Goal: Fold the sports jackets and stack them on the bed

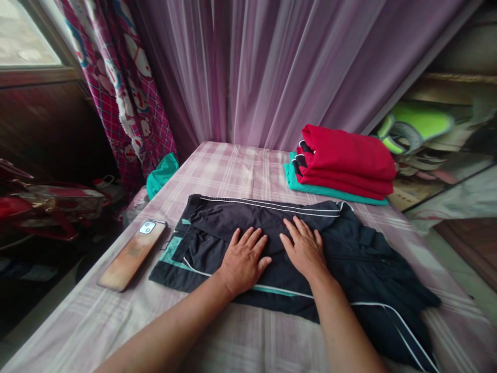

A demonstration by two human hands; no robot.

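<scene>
A dark garment with white piping and teal trim, which looks like track pants, lies spread across the checked tablecloth. It is partly folded, with its gathered waist end at the left and looser fabric at the right. My left hand rests flat on the middle of the cloth, fingers spread. Just to its right, my right hand also lies flat on the garment with its fingers apart. Neither hand grips anything. Behind the garment at the right sits a folded stack of red clothes on a teal folded cloth.
A phone lies face down near the table's left edge. Teal fabric shows beyond that edge. Purple curtains hang behind the table. Shelves at the right hold a bright green item.
</scene>
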